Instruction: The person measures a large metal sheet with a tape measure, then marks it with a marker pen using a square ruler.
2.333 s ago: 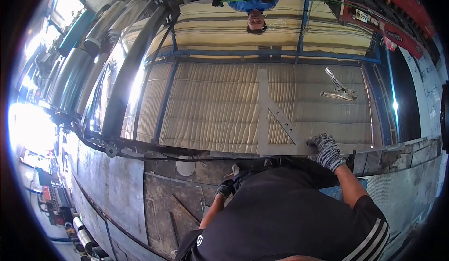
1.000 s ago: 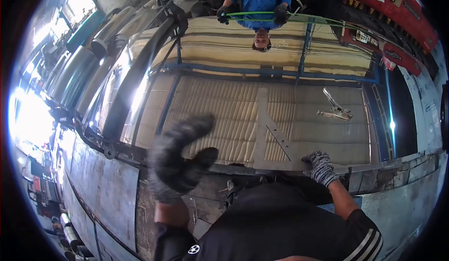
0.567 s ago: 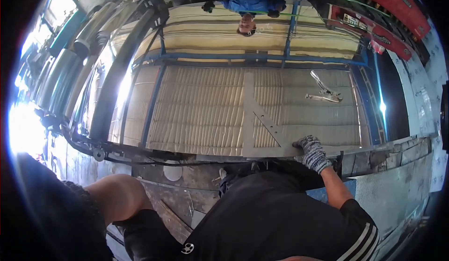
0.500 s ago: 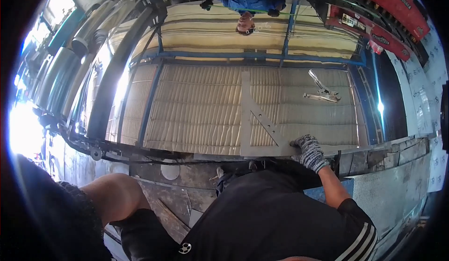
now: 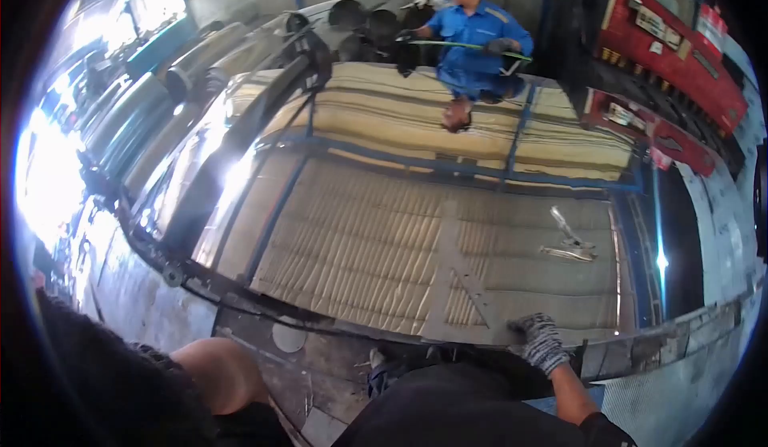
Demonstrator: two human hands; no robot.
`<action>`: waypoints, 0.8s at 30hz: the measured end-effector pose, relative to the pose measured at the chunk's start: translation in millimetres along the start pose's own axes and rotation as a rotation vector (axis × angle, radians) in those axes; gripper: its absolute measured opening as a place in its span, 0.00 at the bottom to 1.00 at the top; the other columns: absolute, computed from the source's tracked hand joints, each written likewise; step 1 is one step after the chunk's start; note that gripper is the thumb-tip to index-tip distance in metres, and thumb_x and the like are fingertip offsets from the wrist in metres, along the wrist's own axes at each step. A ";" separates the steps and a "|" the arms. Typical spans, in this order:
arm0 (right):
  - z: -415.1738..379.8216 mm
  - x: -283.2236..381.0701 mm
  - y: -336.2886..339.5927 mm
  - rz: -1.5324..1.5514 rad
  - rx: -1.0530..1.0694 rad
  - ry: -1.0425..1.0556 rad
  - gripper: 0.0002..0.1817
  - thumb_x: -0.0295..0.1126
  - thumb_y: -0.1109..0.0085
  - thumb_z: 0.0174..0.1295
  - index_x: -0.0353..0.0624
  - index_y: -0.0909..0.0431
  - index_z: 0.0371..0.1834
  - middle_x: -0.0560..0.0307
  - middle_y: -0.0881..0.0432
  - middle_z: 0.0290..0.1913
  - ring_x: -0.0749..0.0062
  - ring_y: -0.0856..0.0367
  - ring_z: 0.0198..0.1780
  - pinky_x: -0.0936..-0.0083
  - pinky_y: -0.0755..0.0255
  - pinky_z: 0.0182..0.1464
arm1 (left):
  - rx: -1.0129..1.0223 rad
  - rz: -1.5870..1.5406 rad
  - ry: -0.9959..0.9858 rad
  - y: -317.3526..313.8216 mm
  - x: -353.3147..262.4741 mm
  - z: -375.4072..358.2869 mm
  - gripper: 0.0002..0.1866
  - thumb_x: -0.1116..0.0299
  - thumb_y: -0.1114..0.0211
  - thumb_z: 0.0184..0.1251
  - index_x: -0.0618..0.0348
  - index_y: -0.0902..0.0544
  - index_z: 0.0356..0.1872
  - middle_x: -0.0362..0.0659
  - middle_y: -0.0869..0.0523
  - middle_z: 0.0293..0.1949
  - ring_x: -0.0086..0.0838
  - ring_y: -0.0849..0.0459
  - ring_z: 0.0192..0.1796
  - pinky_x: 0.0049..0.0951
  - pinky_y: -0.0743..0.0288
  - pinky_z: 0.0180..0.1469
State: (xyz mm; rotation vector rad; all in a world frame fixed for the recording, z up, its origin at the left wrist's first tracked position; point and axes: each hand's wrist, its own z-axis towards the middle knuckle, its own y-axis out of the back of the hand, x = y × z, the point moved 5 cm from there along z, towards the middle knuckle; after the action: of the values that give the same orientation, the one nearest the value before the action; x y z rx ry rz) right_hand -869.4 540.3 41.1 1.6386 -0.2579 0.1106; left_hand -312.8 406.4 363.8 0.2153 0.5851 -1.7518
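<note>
My right hand, in a grey-and-black knitted glove, grips the near right corner of a large flat metal set square. The square lies on a shiny, reflective metal sheet, its long arm pointing away from me and its short edge along the sheet's near edge. Metal locking pliers rest on the sheet at the right. My left arm is bent at the lower left; the left hand seems a dark knitted mass close to the camera, its fingers hidden.
Across the sheet a person in blue wears dark gloves and holds a thin green strip. Large metal rolls stand at the left. Red machinery is at the back right. A worn ledge runs along the near edge.
The view has tilted up, so the sheet, square and pliers sit lower in the frame and the other person shows more fully. My right hand stays at the square's corner.
</note>
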 end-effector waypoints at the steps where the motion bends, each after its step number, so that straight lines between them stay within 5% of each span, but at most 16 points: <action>1: -2.0 12.7 -10.0 0.065 0.116 -0.031 0.34 0.55 0.22 0.48 0.53 0.14 0.59 0.54 0.13 0.57 0.53 0.20 0.64 0.57 0.33 0.72 | 0.013 0.006 0.001 -41.8 10.1 12.5 0.28 0.71 0.37 0.77 0.63 0.29 0.75 0.53 0.21 0.70 0.37 0.17 0.66 0.39 0.20 0.65; 4: 1.0 6.2 -19.8 -0.141 0.078 -0.031 0.34 0.53 0.21 0.46 0.54 0.13 0.58 0.54 0.13 0.58 0.53 0.20 0.63 0.56 0.32 0.71 | -0.042 -0.033 -0.020 -58.3 14.6 -5.1 0.28 0.71 0.38 0.78 0.62 0.29 0.76 0.53 0.21 0.70 0.37 0.17 0.66 0.39 0.20 0.65; 8: -24.6 9.2 -25.4 0.045 0.126 -0.042 0.34 0.53 0.21 0.46 0.56 0.14 0.59 0.55 0.14 0.59 0.53 0.20 0.64 0.57 0.32 0.71 | 0.021 -0.202 0.019 -54.2 26.3 -20.0 0.28 0.70 0.38 0.78 0.62 0.30 0.76 0.52 0.22 0.71 0.37 0.17 0.66 0.38 0.20 0.65; 11: 4.7 -6.4 -44.1 -0.106 -0.076 0.059 0.34 0.53 0.21 0.47 0.57 0.14 0.60 0.55 0.15 0.60 0.53 0.22 0.65 0.57 0.34 0.73 | 0.019 -0.254 -0.092 -43.8 27.4 -14.4 0.28 0.70 0.39 0.79 0.62 0.31 0.77 0.52 0.22 0.71 0.37 0.17 0.66 0.37 0.21 0.65; 14: -13.6 7.4 -21.9 -0.103 0.134 -0.060 0.33 0.53 0.22 0.49 0.57 0.14 0.60 0.54 0.15 0.61 0.53 0.22 0.66 0.57 0.36 0.74 | -0.003 -0.323 -0.055 -30.4 21.9 -31.9 0.28 0.69 0.39 0.79 0.62 0.31 0.77 0.52 0.22 0.71 0.37 0.18 0.66 0.37 0.21 0.65; 17: -5.7 -15.2 -52.0 -0.084 0.058 0.009 0.33 0.53 0.23 0.50 0.55 0.14 0.60 0.52 0.15 0.61 0.52 0.22 0.66 0.56 0.36 0.74 | -0.032 -0.408 0.012 -15.4 17.4 -37.0 0.28 0.69 0.39 0.80 0.62 0.32 0.78 0.51 0.23 0.72 0.37 0.18 0.67 0.36 0.21 0.65; 19: -20.0 -45.7 -90.2 -0.127 0.106 -0.018 0.36 0.62 0.41 0.66 0.55 0.24 0.73 0.44 0.27 0.76 0.46 0.37 0.81 0.51 0.48 0.83 | -0.069 -0.410 0.109 -32.5 20.1 -34.8 0.28 0.69 0.40 0.80 0.62 0.32 0.78 0.51 0.23 0.72 0.37 0.18 0.67 0.36 0.21 0.65; 22: -7.1 20.1 9.0 0.110 0.286 -0.155 0.35 0.55 0.37 0.65 0.49 0.22 0.71 0.45 0.26 0.76 0.53 0.35 0.80 0.57 0.46 0.83 | -0.054 -0.359 0.053 -69.3 27.8 -14.6 0.28 0.68 0.40 0.81 0.62 0.33 0.78 0.51 0.23 0.72 0.37 0.18 0.67 0.35 0.22 0.64; 23: -5.1 13.8 0.4 0.074 0.219 -0.119 0.33 0.53 0.35 0.63 0.48 0.21 0.69 0.45 0.24 0.74 0.54 0.32 0.78 0.59 0.44 0.82 | -0.045 -0.312 0.021 -110.5 15.4 -44.0 0.28 0.68 0.40 0.81 0.62 0.33 0.78 0.51 0.23 0.72 0.37 0.18 0.67 0.35 0.22 0.64; 24: -8.9 -8.0 -20.0 0.037 0.146 -0.084 0.32 0.51 0.34 0.62 0.46 0.20 0.67 0.45 0.22 0.71 0.56 0.29 0.76 0.61 0.43 0.81 | -0.040 -0.270 -0.014 -74.5 20.5 3.6 0.29 0.68 0.40 0.81 0.62 0.33 0.78 0.51 0.23 0.72 0.37 0.18 0.67 0.35 0.22 0.64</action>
State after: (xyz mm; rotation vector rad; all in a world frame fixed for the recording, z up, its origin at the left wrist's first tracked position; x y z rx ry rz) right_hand -871.8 551.2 20.6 1.7861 -0.3512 0.0908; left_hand -388.5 398.8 377.9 0.0996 0.6621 -1.9977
